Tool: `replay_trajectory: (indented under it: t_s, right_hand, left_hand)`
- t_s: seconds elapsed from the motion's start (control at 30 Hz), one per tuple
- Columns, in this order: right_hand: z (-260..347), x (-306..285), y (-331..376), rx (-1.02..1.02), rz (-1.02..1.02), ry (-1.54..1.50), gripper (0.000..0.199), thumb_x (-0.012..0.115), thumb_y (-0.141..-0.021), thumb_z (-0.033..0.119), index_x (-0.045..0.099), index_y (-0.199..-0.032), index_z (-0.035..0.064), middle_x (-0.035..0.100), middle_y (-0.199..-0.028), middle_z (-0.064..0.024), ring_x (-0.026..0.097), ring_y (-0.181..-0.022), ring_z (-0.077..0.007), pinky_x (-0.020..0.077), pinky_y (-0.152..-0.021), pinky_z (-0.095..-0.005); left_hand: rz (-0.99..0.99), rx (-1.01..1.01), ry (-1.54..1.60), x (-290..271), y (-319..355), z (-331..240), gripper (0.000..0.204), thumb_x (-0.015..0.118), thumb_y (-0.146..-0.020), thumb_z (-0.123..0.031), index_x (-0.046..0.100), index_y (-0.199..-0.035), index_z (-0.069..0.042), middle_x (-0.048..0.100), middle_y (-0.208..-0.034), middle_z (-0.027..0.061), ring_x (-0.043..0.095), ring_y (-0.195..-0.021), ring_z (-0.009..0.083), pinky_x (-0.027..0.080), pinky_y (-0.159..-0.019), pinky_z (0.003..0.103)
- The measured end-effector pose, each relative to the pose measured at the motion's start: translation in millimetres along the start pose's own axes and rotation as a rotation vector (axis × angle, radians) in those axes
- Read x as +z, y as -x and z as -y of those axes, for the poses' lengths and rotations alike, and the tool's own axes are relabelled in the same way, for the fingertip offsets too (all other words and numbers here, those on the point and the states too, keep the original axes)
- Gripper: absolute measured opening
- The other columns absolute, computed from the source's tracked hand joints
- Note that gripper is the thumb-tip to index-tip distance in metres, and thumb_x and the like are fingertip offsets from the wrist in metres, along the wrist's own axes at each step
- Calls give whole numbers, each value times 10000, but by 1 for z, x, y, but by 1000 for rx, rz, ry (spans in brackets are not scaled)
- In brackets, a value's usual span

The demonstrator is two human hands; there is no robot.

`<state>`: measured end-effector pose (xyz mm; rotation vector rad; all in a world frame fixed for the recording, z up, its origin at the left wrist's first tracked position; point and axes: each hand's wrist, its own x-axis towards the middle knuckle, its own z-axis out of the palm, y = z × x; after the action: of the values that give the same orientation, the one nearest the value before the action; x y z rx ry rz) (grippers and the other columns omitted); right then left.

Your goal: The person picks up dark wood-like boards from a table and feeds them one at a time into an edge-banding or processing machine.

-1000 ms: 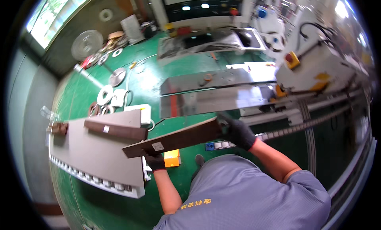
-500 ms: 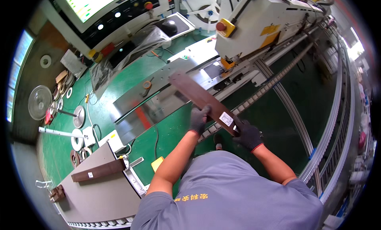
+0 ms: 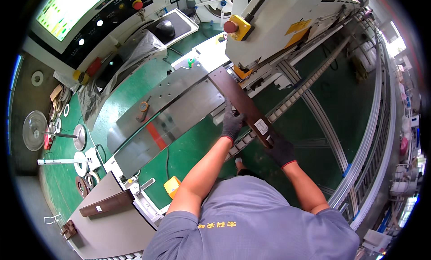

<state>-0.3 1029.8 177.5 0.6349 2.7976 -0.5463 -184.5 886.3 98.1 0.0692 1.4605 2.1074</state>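
Observation:
A long, narrow dark brown board [image 3: 240, 100] with a white label [image 3: 261, 126] slants away from me. Dark gloves cover both my hands. My left hand [image 3: 232, 121] is closed on the board's left edge, about midway along it. At the near end, my right hand [image 3: 281, 151] grips the board, its fingers partly hidden. The board's far end lies over the metal work table [image 3: 179, 108], close beside the white machine [image 3: 274, 28]; whether it touches the table I cannot tell.
A red stop button [image 3: 230, 26] on a yellow box sticks out from the machine. An orange tape roll [image 3: 143, 107] lies on the metal table. At lower left another brown board [image 3: 107, 203] rests on a grey panel [image 3: 112, 233]. A roller track [image 3: 310, 80] runs beyond my right hand.
The board has turned to point more straight ahead, and its far end has come nearer the machine. Both hands keep hold of it. The whole view has shifted a little.

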Motion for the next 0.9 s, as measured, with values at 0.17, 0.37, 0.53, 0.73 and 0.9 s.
replay_trajectory:
  t_s: [0.17, 0.37, 0.53, 0.73, 0.9]
  right_hand:
    - [-29, -17, -23, -4, 3, 25, 859, 806, -731, 380, 443, -1495, 234, 639, -1131, -170, 669, -983, -391, 563, -818, -503]
    - [-58, -41, -52, 30, 18, 60, 853, 813, -725, 382, 456, -1482, 217, 628, -1109, -157, 674, -975, -372, 571, -812, -491]
    - [-100, -60, -77, 1, 27, 81, 853, 817, -733, 371, 450, -1486, 206, 655, -1113, -179, 674, -983, -385, 565, -836, -504]
    - [-148, -87, -130, -3, 167, 224, 882, 806, -773, 384, 387, -1521, 179, 664, -1190, -197, 643, -1095, -396, 549, -888, -515]
    - [-157, -102, -116, 47, -297, 84, 729, 746, -839, 362, 415, -1437, 109, 577, -1279, -215, 605, -1143, -395, 540, -867, -505]
  left_hand:
    - [-26, -24, -3, 34, -26, 7, 1012, 622, -848, 39, 55, -1629, -264, 667, -1083, 136, 701, -890, 256, 625, -661, 373]
    - [-19, -36, -85, 66, -62, 21, 1034, 620, -857, 40, 4, -1627, -268, 662, -1041, 146, 699, -882, 252, 623, -681, 389]
    - [38, -86, -80, 108, -103, 46, 964, 619, -925, -31, -10, -1624, -244, 661, -1070, 153, 687, -835, 225, 605, -689, 371]
    - [180, -133, 186, 130, -161, 64, 803, 606, -873, -11, 243, -1578, -140, 657, -983, 89, 641, -779, 168, 554, -637, 301]
    - [268, -114, -56, 123, -169, 7, 557, 631, -848, -6, 476, -1379, -70, 633, -966, 55, 608, -784, 138, 542, -650, 295]
